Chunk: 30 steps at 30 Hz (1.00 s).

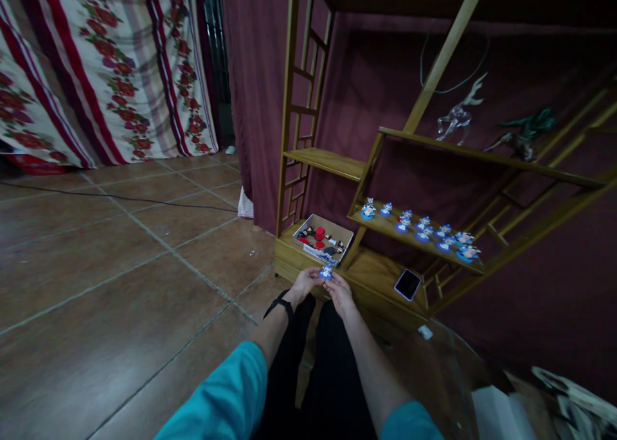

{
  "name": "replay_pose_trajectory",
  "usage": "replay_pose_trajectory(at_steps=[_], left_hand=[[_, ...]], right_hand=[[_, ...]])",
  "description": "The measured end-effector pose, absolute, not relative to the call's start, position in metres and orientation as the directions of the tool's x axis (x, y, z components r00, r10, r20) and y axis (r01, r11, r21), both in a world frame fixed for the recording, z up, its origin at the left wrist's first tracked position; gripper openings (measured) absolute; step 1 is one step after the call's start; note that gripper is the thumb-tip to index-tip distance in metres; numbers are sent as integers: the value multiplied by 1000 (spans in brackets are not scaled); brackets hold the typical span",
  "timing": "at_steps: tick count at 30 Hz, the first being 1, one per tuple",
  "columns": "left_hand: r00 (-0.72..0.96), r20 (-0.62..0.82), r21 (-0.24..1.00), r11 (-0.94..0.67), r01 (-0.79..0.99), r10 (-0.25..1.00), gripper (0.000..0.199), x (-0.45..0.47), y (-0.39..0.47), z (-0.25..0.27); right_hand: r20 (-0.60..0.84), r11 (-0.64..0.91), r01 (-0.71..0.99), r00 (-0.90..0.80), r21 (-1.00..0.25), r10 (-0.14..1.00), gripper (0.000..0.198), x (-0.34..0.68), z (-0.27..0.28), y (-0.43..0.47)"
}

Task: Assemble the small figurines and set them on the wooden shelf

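A small blue-and-white figurine (326,271) is pinched between my two hands, in front of the shelf's lower edge. My left hand (307,282) grips its left side, and my right hand (340,290) closes on its right side and base. Just beyond them, an open cardboard box (322,239) holds several red and black figurine pieces. On the shelf board (409,233) to the right, several similar blue-and-white figurines (424,234) stand in rows. A figurine with a light blue base (368,210) is at the left end.
A phone or tablet (407,284) lies on the lower shelf at right. Higher up stand a clear horse-like statuette (457,115) and a dark green one (523,135). A black cable (144,201) crosses the tiled floor. A white box (501,414) sits at lower right.
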<state>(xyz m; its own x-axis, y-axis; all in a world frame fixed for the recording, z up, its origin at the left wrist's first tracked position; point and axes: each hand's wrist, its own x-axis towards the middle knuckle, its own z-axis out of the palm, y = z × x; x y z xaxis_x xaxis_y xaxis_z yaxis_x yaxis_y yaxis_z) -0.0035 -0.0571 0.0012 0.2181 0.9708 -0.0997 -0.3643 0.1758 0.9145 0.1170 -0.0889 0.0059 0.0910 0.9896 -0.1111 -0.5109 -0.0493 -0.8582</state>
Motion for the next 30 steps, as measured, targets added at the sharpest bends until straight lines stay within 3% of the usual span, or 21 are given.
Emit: replay_pose_trajectory(at_steps=[20,24,30], left_hand=[[188,-113,903,180,-390,976,47,16,-65,1],[217,-90,926,162,-341,972,51,22,-56,6],[186,-23,970,67,-234,982,37,25,-37,5]], right_hand=[[-152,-88,-536,76,-840,985,42,136,8,-95],[-155,-98,-519,67,-849,986,43,141,6,-82],[-168,-148,-480,-2,-865,986,39,148,2,-64]])
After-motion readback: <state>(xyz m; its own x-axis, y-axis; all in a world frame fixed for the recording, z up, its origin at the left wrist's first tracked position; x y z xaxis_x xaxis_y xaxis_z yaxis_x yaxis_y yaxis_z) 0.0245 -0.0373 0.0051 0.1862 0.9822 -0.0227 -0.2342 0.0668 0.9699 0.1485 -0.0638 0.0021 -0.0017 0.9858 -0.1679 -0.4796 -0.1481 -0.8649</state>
